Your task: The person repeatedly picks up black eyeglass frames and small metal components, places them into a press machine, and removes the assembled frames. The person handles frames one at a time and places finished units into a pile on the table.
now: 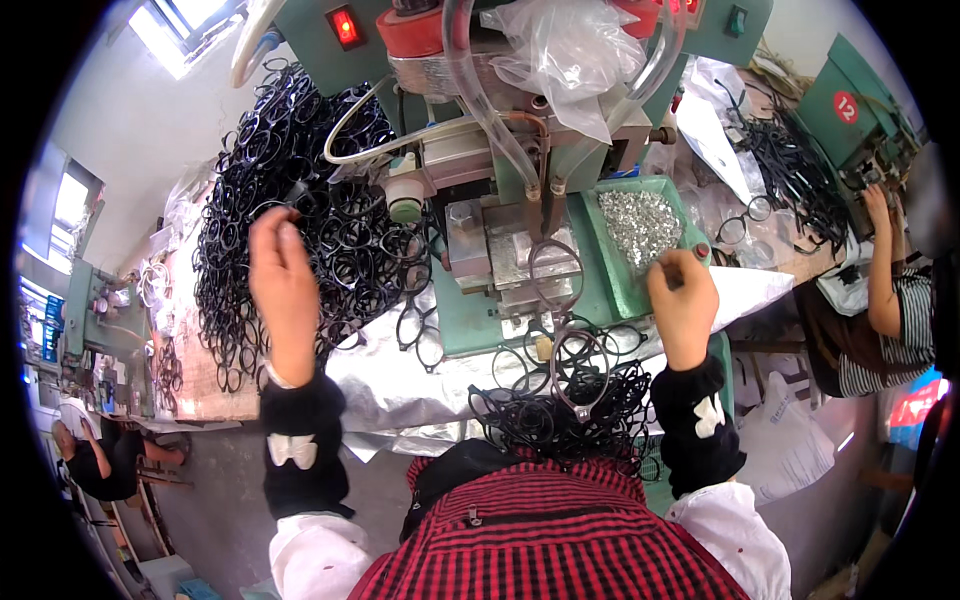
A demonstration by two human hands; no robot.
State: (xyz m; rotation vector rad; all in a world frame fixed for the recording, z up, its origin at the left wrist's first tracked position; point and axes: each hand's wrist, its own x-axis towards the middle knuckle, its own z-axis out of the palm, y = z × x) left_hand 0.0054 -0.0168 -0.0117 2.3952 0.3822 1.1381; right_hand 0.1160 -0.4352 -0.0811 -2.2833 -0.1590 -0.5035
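So the left hand [283, 290] is up on the big heap of black eyeglass frames [300, 210] piled to the left of the machine; fingers are curled together on top of the pile and the fingertips look pinched on one frame, though I can't tell for sure since the hand's back hides the grip. Makes sense the heap sits on that side, it's right within reach of that arm; the frames are thin glossy plastic rings, all tangled and hooked through each other.

The right hand [683, 300] is at the near edge of the green tray [612, 290] of tiny silvery metal bits [640, 225]; fingers bunched together like it's picking one up, but whether there's anything between them is too small to see. Tray is parked just right of the green press machine [520, 190], so parts are just beside the work spot.

One frame [556, 270] lies on the machine's metal plate in the middle; a smaller pile of frames [560, 400] sits in front, near the person's red-and-black checked shirt [550, 540]. Crinkly silver sheet [390, 385] covers the bench; clear hoses [480, 100] loop off the machine.

Another person's arm [880, 270] works at the far right.
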